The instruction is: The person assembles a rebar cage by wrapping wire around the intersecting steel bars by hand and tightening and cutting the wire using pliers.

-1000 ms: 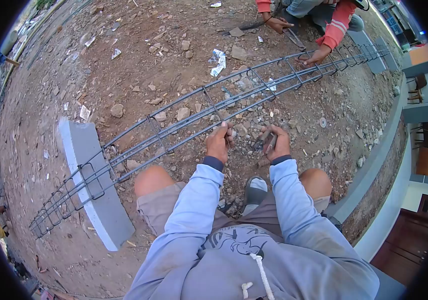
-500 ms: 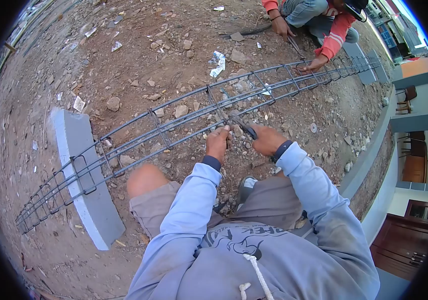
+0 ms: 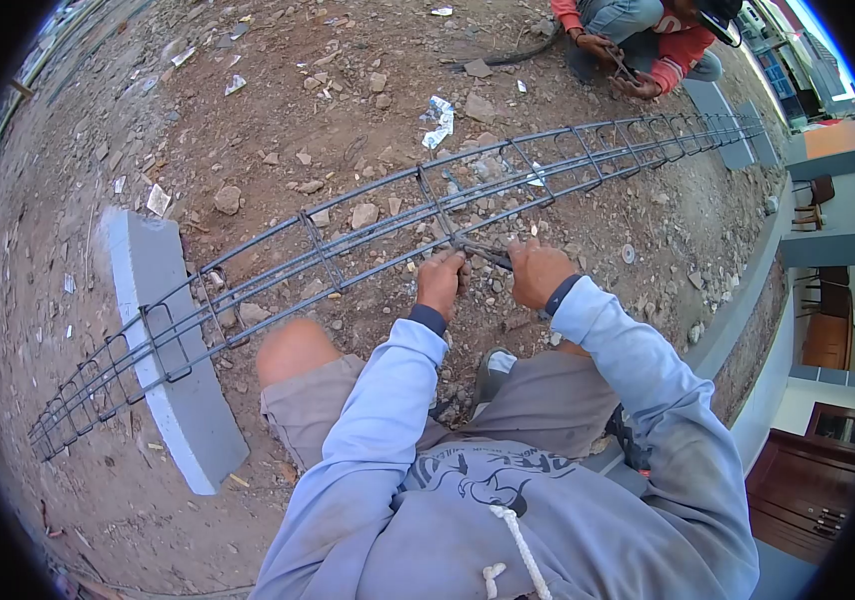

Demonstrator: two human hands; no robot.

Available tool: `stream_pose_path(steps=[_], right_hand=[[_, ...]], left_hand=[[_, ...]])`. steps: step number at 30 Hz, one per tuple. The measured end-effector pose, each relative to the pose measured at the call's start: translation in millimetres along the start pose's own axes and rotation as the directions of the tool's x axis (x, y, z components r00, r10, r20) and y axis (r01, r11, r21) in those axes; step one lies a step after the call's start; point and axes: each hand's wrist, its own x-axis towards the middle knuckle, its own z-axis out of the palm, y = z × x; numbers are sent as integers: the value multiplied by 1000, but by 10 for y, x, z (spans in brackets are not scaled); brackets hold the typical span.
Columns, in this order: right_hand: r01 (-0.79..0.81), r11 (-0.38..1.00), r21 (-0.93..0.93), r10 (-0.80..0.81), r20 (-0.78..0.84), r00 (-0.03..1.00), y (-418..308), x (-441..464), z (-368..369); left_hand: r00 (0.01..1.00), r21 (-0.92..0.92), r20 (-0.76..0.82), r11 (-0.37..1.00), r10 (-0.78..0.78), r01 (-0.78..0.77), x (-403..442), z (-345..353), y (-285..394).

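Observation:
A long rebar cage of thin steel bars and square stirrups runs diagonally in front of me. My right hand is closed around the dark handles of a pair of pincers. Their jaws meet the near lower bar at a stirrup. Just below that same joint, my left hand has its fingers pinched together close to the bar. Whatever lies between those fingers is too small to make out.
Grey concrete blocks support the cage at the left and far right. A co-worker in a red top crouches beyond it, holding a tool. Stones and litter cover the dirt. A low wall and chairs stand at right.
My right hand has swung slightly, and the pincers now lie flatter against the joint. My left hand has barely moved. The co-worker's hands have lifted off the cage and come together.

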Motion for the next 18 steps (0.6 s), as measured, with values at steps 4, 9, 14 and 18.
stream_pose_path(steps=[4,9,14,18], right_hand=[[22,979,201,-69,234,970,-1,143,88],[-466,141,873,-217,487,846,-85,-13,273],[-494,-366,789,-417,336,845,-126,-109,799],[-410,94,907,-38,415,909,-316,-329,343]], left_hand=[[992,-211,29,969,-122,126,-81,37,3],[953,-383,288,901,-91,202,-68,131,114],[900,-408,415,857,-134,315,-23,204,58],[929,-434,358,866,-90,250,-24,208,66]])
